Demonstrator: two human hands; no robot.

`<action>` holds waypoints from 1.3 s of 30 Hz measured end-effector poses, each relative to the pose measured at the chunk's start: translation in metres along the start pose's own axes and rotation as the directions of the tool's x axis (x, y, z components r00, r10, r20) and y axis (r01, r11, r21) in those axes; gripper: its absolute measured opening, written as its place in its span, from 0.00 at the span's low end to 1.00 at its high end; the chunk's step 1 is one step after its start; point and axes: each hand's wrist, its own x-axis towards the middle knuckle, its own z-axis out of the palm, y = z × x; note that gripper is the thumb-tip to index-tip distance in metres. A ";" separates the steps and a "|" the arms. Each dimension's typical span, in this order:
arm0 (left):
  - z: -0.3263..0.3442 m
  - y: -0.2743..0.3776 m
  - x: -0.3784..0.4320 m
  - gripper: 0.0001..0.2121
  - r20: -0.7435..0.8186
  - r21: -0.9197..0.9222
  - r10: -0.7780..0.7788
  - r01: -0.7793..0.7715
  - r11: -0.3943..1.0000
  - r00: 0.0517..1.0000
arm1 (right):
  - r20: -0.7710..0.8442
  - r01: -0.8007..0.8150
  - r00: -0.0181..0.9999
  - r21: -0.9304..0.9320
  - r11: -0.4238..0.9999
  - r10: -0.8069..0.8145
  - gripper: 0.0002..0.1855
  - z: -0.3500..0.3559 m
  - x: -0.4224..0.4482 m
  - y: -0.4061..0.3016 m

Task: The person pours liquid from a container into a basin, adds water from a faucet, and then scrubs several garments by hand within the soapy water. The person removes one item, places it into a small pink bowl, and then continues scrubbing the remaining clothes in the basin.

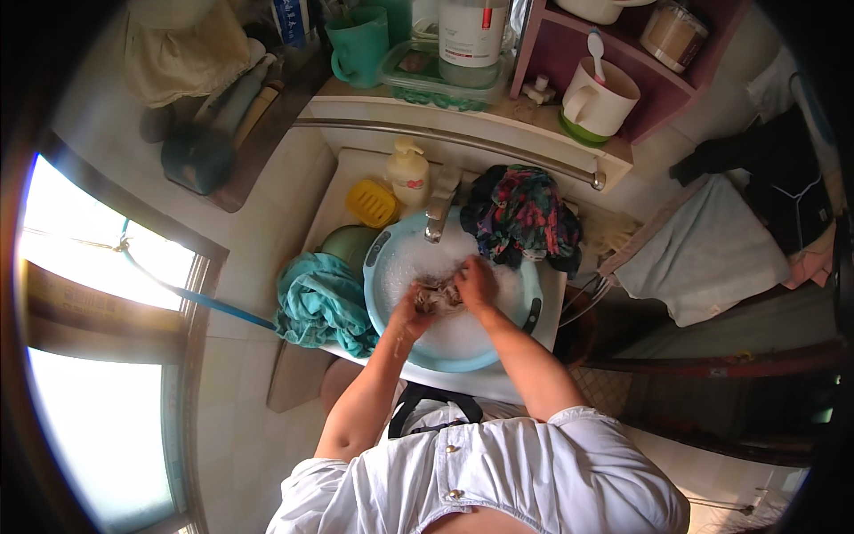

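A light blue plastic basin [454,364] full of soapy foam [407,253] stands in the white washbasin. Inside it, a bunched brownish patterned cloth [440,294] shows between my two hands, wet and ringed with suds. My left hand [415,312] grips the cloth's left side. My right hand [477,284] has its fingers curled on the right side, a little farther from me. The cloth's lower part is hidden by foam. Over the basin's far rim reaches a metal faucet [437,213].
Teal cloth [320,300] is heaped left of the basin, dark floral cloth [524,213] at its far right. Behind stand a yellow soap dish [372,203] and a cream pump bottle [408,172]. A metal rail [454,137] runs below the shelf holding cups. A grey towel [700,253] hangs right.
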 end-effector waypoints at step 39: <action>-0.046 -0.025 0.043 0.13 0.340 0.539 0.489 -0.593 0.599 0.803 | 0.125 -0.042 0.992 0.239 0.970 0.012 0.11 -0.033 -0.018 -0.072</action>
